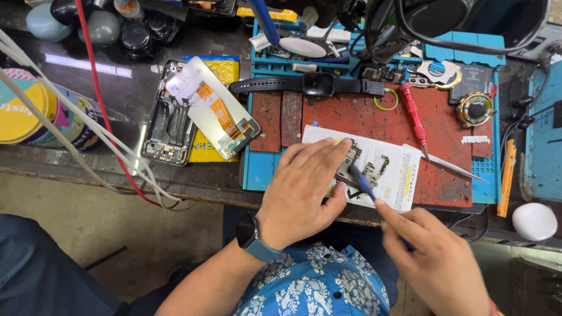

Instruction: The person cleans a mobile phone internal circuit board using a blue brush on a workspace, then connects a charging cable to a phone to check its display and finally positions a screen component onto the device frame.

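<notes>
The small metal bracket part (351, 164) sits on a white paper slip (398, 169) on the red mat (445, 175), pinned under my left hand (304, 193), fingers closed down on it, I judge to steady it. My right hand (436, 263) pinches one blue-handled tool (362, 182), tip at the part. I count one red screwdriver (413, 114), one smartwatch (318, 85), one opened phone (172, 114).

Two bare hands, no gloves or rings seen. Left hand (304, 190): wrist carries a smartwatch (249, 231) with dark square case and grey-blue strap. Right hand (436, 257): a sliver of red-and-pale band at the wrist, partly cut off by the frame edge. Short-sleeved blue shirt (316, 284), white floral print, dark buttons.
</notes>
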